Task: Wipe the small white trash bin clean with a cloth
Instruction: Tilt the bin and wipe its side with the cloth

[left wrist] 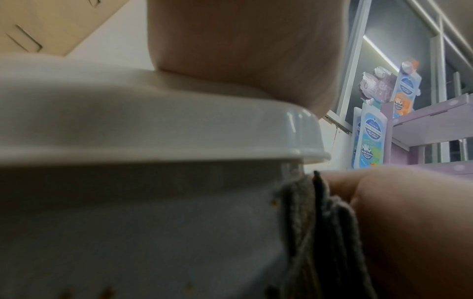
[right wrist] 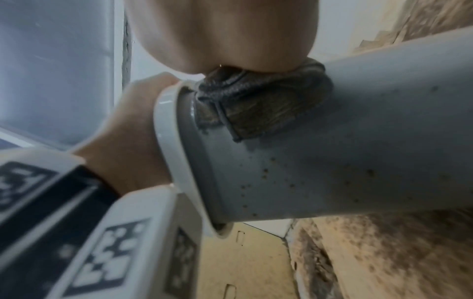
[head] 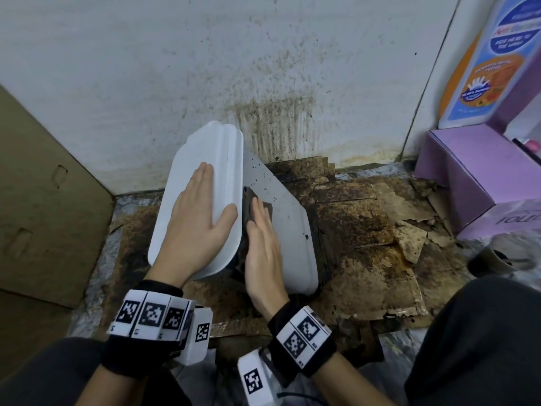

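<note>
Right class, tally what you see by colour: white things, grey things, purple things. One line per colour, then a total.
White: 1, the bin with its lid, lying tilted under the left hand
Grey: 1, the cloth pressed to the bin's side by the right hand
Purple: 1, the box
Total: 3

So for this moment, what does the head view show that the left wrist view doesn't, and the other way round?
Only the head view shows the left hand resting flat on the bin's lid, the stained wall, the soiled cardboard and both wrist bands.

Only the left wrist view shows purple shelving rising beside a dark window.

Both show the white bin, speckled with dirt, and the right hand pressing a dark cloth against its side just under the rim.
</note>
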`<state>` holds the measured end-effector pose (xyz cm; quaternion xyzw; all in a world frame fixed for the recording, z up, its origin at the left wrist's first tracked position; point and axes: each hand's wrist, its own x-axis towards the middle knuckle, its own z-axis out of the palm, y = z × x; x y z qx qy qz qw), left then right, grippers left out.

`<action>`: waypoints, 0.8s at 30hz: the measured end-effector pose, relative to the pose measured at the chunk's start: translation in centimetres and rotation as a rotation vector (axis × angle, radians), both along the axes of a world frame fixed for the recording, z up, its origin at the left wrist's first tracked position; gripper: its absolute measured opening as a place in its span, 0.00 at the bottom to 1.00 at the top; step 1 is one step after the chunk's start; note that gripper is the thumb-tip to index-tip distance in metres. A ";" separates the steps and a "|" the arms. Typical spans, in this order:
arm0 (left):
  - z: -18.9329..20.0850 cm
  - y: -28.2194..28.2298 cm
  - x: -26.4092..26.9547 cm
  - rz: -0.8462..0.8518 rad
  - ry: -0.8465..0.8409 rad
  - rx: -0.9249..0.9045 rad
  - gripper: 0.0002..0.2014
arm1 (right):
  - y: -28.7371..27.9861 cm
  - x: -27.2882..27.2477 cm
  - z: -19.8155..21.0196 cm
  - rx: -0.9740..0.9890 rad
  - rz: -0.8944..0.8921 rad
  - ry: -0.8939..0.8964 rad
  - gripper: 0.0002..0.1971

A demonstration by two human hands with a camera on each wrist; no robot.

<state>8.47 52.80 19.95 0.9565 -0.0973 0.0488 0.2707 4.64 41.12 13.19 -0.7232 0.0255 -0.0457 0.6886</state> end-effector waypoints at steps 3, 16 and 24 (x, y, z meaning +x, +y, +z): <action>0.0 0.2 0.1 0.007 -0.008 -0.001 0.44 | -0.3 -0.1 -0.7 -0.081 0.026 -0.064 0.28; 0.3 -0.1 -0.2 0.008 0.003 -0.018 0.42 | -4.2 -0.1 -8.1 -0.089 -0.101 -0.039 0.26; 0.5 -0.6 -0.2 0.002 0.002 -0.021 0.42 | -6.2 -0.2 -11.3 0.028 -0.259 0.236 0.24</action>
